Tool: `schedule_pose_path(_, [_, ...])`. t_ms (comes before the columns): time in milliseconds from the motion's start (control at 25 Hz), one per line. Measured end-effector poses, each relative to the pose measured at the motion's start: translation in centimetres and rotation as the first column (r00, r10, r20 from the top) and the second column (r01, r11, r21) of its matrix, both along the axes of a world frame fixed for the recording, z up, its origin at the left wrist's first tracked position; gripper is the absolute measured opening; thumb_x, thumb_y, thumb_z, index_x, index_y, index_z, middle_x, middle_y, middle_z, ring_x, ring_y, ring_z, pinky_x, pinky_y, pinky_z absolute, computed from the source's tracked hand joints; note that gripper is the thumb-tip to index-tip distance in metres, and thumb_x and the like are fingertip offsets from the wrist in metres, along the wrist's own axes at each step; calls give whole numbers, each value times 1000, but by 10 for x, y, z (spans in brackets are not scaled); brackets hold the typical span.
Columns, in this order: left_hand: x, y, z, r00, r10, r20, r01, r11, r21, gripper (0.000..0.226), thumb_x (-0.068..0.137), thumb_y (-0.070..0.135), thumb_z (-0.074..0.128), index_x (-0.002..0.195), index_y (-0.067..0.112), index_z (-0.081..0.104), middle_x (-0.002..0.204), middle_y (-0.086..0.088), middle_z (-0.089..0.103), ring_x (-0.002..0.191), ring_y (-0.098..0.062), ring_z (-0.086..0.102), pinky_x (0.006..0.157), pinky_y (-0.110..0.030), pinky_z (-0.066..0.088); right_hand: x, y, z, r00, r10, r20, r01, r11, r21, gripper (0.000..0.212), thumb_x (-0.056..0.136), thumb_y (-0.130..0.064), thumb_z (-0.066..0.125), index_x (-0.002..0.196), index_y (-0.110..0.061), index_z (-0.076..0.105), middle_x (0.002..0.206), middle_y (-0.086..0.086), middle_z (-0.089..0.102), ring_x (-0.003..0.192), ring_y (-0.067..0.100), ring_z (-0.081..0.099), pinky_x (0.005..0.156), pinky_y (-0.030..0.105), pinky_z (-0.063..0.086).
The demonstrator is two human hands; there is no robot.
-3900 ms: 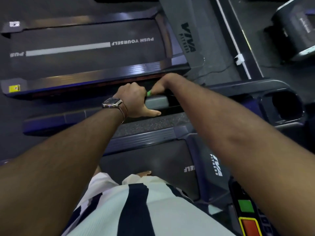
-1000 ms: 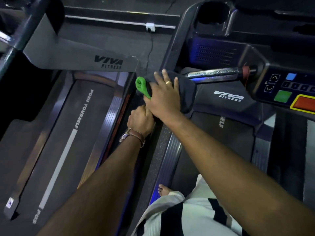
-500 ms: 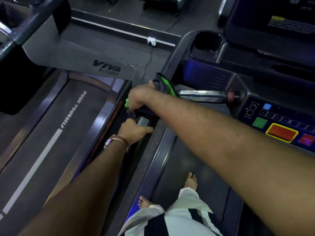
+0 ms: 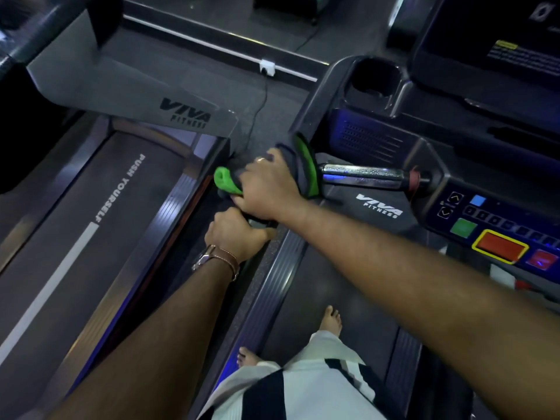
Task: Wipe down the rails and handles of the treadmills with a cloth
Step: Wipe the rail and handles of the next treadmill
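Observation:
My right hand [image 4: 266,186] is closed over a dark grey cloth with green edging [image 4: 306,171], wrapped around the treadmill's left side rail where the chrome handle [image 4: 363,174] joins it. Green folds of cloth stick out on both sides of the hand. Just below it, my left hand [image 4: 236,234], with a watch on its wrist, grips the same side rail [image 4: 260,227]. Most of the rail is hidden under both hands and the cloth.
The console [image 4: 491,225] with green and red buttons lies to the right, a cup holder [image 4: 375,77] above it. A neighbouring treadmill belt [image 4: 100,213] runs on the left. My bare feet stand on the belt [image 4: 342,286] below.
My right hand has shifted a little to the right with the cloth, towards the chrome handle. The left hand keeps its grip on the rail. The view has turned slightly.

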State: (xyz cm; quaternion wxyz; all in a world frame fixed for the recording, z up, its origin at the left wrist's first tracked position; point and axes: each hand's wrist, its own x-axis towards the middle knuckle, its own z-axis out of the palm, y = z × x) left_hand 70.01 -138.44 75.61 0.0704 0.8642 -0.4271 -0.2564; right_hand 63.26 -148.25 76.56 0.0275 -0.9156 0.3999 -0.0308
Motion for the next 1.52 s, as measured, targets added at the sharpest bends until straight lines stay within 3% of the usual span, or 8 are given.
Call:
schedule_pose_path(120, [2, 1, -1, 992, -127, -3, 126, 987, -102, 77, 62, 59, 75, 126, 22, 53, 110, -10, 68, 102, -36, 64, 78, -37, 51, -28, 24, -34, 780, -329, 532, 383, 924, 10, 40, 82, -50, 61, 109, -21, 71, 124, 3, 65, 126, 23, 53, 109, 51, 30])
schedule_pose_path(400, [1, -11, -3, 948, -311, 63, 309, 950, 31, 61, 75, 50, 71, 116, 11, 48, 116, -16, 62, 106, -40, 60, 78, -38, 47, -24, -10, -34, 705, -499, 505, 477, 860, 183, 47, 86, -28, 65, 130, -11, 61, 144, 18, 50, 139, 39, 38, 112, 61, 30])
schedule_pose_path(600, [-12, -23, 0, 980, -195, 36, 192, 979, 72, 65, 68, 44, 78, 114, 8, 50, 118, -16, 62, 108, -38, 60, 83, -39, 50, -80, 8, -46, 918, -202, 342, 232, 971, -51, 52, 78, -18, 60, 129, -10, 62, 141, 13, 54, 135, 35, 46, 111, 62, 28])
schedule_pose_path(720, [-20, -31, -3, 975, -218, 49, 217, 976, 9, 83, 68, 42, 79, 129, 6, 36, 120, -21, 58, 107, -42, 59, 83, -44, 50, -90, -21, -35, 827, -504, 250, 528, 849, -35, 49, 81, -12, 57, 130, -8, 59, 135, 16, 55, 127, 37, 49, 109, 63, 32])
schedule_pose_path(840, [-27, -71, -3, 935, -353, -5, 341, 907, -247, 106, 61, 45, 71, 148, 11, 21, 126, -22, 55, 107, -44, 59, 83, -51, 52, -74, -5, -32, 856, -440, 270, 456, 890, 2, 45, 86, -12, 50, 129, 0, 58, 132, 20, 54, 117, 38, 52, 97, 51, 46])
schedule_pose_path(1120, [-42, -133, -9, 865, -414, 284, 453, 887, -86, 109, 73, 51, 68, 156, 22, 3, 130, -17, 50, 98, -45, 62, 76, -47, 50, -130, -14, 11, 727, -540, 425, 593, 805, 8, 58, 85, -18, 62, 141, -10, 49, 146, 20, 38, 120, 35, 43, 98, 44, 43])
schedule_pose_path(1320, [-32, -133, -15, 923, -309, 227, 358, 908, -219, 74, 88, 42, 54, 153, 18, 26, 133, -8, 57, 114, -35, 58, 81, -42, 48, -95, -3, -21, 961, -251, 120, 265, 956, -124, 56, 96, -19, 36, 152, -9, 33, 159, 19, 29, 134, 41, 40, 103, 55, 33])
schedule_pose_path(1520, [-38, -133, -16, 934, -281, 222, 329, 916, -227, 92, 72, 50, 61, 151, 13, 30, 125, -8, 61, 111, -35, 50, 86, -46, 50, -119, -19, -5, 912, -283, -296, 257, 958, -125, 50, 93, -24, 44, 138, -3, 49, 135, 25, 54, 122, 44, 51, 104, 54, 38])
